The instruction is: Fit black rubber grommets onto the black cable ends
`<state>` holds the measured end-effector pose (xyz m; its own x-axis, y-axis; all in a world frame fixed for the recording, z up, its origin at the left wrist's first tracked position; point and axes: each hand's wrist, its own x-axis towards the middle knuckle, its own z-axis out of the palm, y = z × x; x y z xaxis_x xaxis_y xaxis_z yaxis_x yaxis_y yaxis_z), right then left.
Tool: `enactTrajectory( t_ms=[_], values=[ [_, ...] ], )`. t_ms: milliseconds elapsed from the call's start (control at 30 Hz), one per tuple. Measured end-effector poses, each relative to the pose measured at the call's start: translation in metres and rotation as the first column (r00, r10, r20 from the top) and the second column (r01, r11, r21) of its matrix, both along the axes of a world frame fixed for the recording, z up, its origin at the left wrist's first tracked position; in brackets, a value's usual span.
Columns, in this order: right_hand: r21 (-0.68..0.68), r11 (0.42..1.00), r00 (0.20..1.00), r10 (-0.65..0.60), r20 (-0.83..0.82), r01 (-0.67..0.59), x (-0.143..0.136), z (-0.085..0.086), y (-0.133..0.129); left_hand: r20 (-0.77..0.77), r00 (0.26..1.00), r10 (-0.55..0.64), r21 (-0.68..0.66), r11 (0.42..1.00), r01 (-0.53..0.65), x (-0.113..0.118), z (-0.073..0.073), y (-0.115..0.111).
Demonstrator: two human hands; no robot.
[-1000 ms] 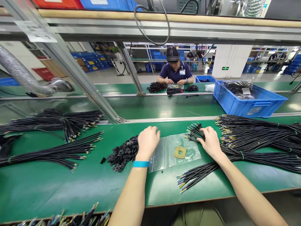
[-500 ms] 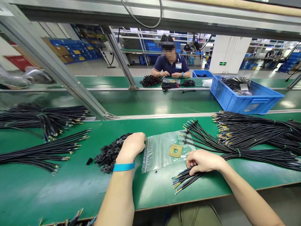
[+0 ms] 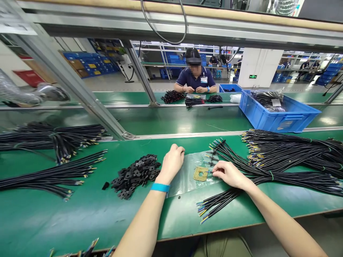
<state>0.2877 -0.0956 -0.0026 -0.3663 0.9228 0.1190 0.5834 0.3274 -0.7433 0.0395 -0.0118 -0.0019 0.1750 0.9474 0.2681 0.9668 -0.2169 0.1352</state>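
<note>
My left hand (image 3: 173, 161) hovers with curled fingers over the upper left part of a clear plastic bag (image 3: 184, 180) lying flat on the green bench. Anything inside its fingers is hidden. A pile of small black square pieces (image 3: 135, 174) lies just left of that hand. My right hand (image 3: 227, 174) rests at the bag's right edge. Its fingertips pinch the end of a black cable beside a tan square pad with a round hole (image 3: 200, 174) on the bag. A bundle of black cables with coloured wire ends (image 3: 214, 205) runs under my right forearm.
Large bundles of black cables lie at the right (image 3: 289, 157) and at the left (image 3: 53, 175). A blue bin (image 3: 281, 119) stands on the far belt. A slanted metal post (image 3: 80, 92) crosses the left. A person sits opposite, working on cables (image 3: 197, 80).
My left hand has left the black pieces and moved right over the bag. My right hand has moved from the lower cable bundle up to the tan pad.
</note>
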Motion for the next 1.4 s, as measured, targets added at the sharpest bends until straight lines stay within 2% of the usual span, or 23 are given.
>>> enactTrajectory(
  t_ms=[67, 200, 300, 400, 567, 700, 833, 1133, 1233, 1333, 1400],
  values=[
    [0.132, 0.986, 0.995, -0.095, -0.036, 0.099, -0.004, -0.011, 0.004, 0.112, 0.992, -0.064, 0.025, 0.998, 0.062, 0.005, -0.008, 0.003],
    [0.332, 0.929, 0.986, -0.141, -0.088, 0.162, -0.008, -0.031, 0.011, 0.293, 0.947, -0.129, 0.081, 0.991, 0.110, 0.011, -0.026, 0.012],
    [0.416, 0.896, 0.988, -0.145, -0.054, 0.154, -0.011, -0.036, 0.014, 0.396, 0.912, -0.108, 0.086, 0.993, 0.080, 0.014, -0.036, 0.018],
    [0.473, 0.877, 0.990, -0.129, 0.063, 0.084, -0.016, -0.036, 0.016, 0.460, 0.884, -0.088, 0.083, 0.995, 0.056, 0.016, -0.041, 0.020],
    [0.457, 0.889, 0.947, -0.116, 0.298, -0.035, -0.022, -0.034, 0.016, 0.487, 0.870, -0.076, 0.073, 0.996, 0.046, 0.015, -0.040, 0.020],
    [0.439, 0.893, 0.903, -0.100, 0.418, -0.104, -0.021, -0.029, 0.011, 0.499, 0.863, -0.081, 0.061, 0.996, 0.059, 0.014, -0.039, 0.019],
    [0.425, 0.900, 0.890, -0.109, 0.442, -0.100, -0.016, -0.025, 0.005, 0.508, 0.858, -0.078, 0.048, 0.997, 0.063, 0.014, -0.037, 0.018],
    [0.415, 0.910, 0.939, -0.154, 0.306, 0.014, -0.011, -0.024, 0.000, 0.549, 0.834, -0.052, 0.050, 0.998, 0.029, 0.014, -0.031, 0.016],
    [0.411, 0.911, 0.921, -0.128, 0.367, -0.037, -0.012, -0.024, 0.000, 0.560, 0.827, -0.051, 0.061, 0.998, 0.021, 0.014, -0.030, 0.015],
    [0.411, 0.904, 0.857, -0.120, 0.501, -0.114, -0.014, -0.022, 0.000, 0.575, 0.816, -0.063, 0.059, 0.998, 0.036, 0.015, -0.029, 0.014],
    [0.413, 0.897, 0.815, -0.118, 0.567, -0.158, -0.015, -0.020, 0.000, 0.625, 0.779, -0.051, 0.041, 0.999, 0.032, 0.014, -0.027, 0.014]
  ],
)
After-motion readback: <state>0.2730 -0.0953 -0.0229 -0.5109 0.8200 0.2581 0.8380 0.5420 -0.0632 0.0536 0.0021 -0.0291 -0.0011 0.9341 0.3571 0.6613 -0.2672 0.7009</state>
